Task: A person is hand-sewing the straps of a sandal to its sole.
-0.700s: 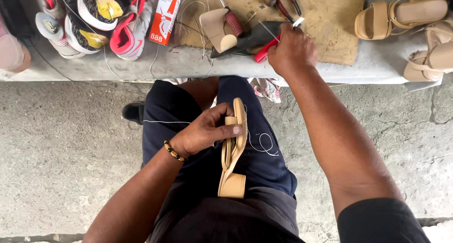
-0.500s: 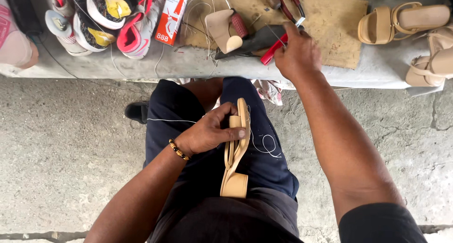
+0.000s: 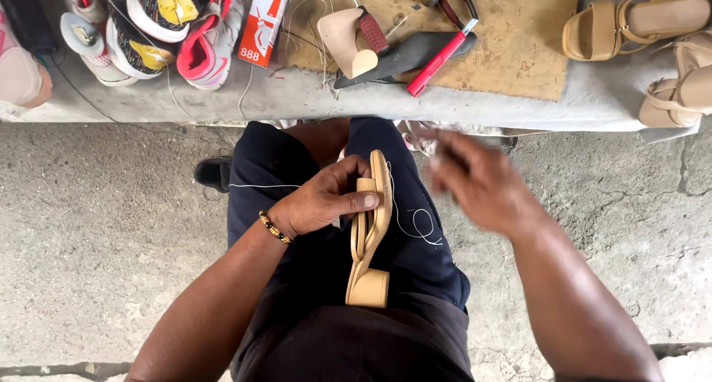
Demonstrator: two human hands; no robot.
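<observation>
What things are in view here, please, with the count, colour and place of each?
Tan block-heeled sandal: one, on the lap, held by the left hand.
White thread: one, trailing over the dark trousers.
Tan sandals: about three, bench right.
Colourful sneakers: several, bench left.
Red-and-white box: one, beside the sneakers.
Red-handled knife: one, on the brown board.
Tan heel piece: one, on the board.
Left hand: gripping the sandal.
Right hand: blurred, apparently empty, right of the sandal.

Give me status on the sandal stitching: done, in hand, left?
Done: white thread already hangs from the tan block-heel sandal. In hand: left hand grips it on the lap; right hand, blurred, is beside it. Left: loose thread untrimmed; more tan sandals wait on the bench.
</observation>
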